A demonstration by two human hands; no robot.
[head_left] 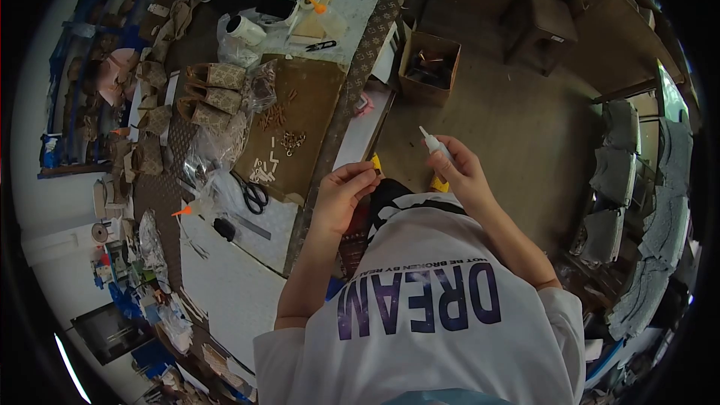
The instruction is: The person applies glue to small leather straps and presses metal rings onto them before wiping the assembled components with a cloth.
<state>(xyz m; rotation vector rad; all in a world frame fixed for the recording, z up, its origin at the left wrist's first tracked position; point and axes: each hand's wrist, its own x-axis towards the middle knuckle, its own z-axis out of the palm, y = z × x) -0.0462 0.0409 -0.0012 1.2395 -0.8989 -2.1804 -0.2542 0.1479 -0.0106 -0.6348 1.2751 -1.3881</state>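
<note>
Head view, a fisheye look straight down at a person in a white shirt [442,315] printed with "DREAM", both bare hands raised over the lap. The right hand [459,172], at about 1 o'clock from the shirt's print, is closed around a small glue bottle [437,148]; its long axis tilts up and to the left, with the white nozzle aimed toward 11 o'clock. The left hand [341,195], at about 10 o'clock from the print, has its fingers [365,177] pinched together on something too small to make out, with a yellow bit [376,161] showing just past them. The nozzle tip lies up and to the right of that pinch, near it but apart, so the bottle hand is the closer of the two to the gap. At 9 to 11 o'clock runs a cluttered tabletop [225,270] carrying scissors [253,193], patterned fabric pieces [217,94] and plastic bags. A cardboard box [429,67] stands on the floor at 12 o'clock.
</note>
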